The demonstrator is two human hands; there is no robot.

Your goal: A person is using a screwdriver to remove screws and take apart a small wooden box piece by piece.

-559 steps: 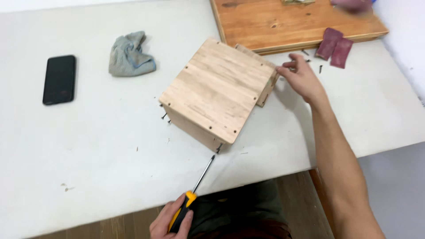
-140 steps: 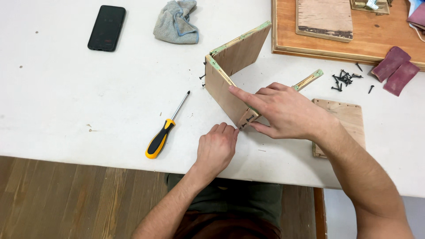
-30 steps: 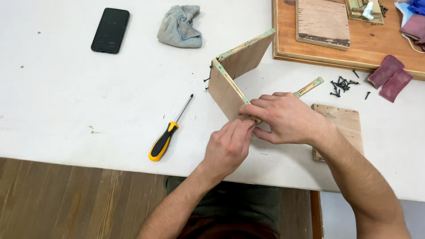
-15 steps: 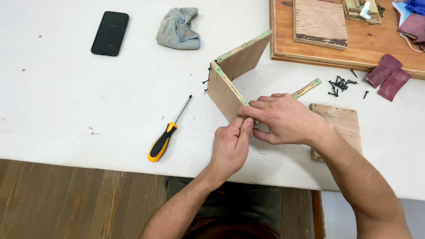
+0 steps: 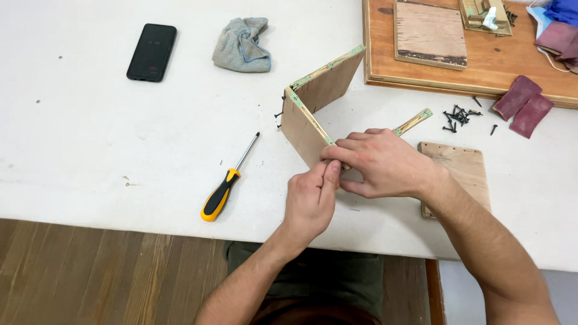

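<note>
Fingertips of the left hand (image 5: 312,198) pinch something too small to tell at the near corner of the upright plywood frame (image 5: 307,114), which the right hand (image 5: 385,162) clasps steady on the desk (image 5: 120,156); screwdriver (image 5: 226,183) lies left, likely needed next.

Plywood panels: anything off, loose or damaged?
Yes. The joined plywood panels stand on edge as an open V, not a closed box, with dark screw tips sticking out at the corner. A separate panel lies flat by the right hand, and loose screws are scattered on the table.
</note>
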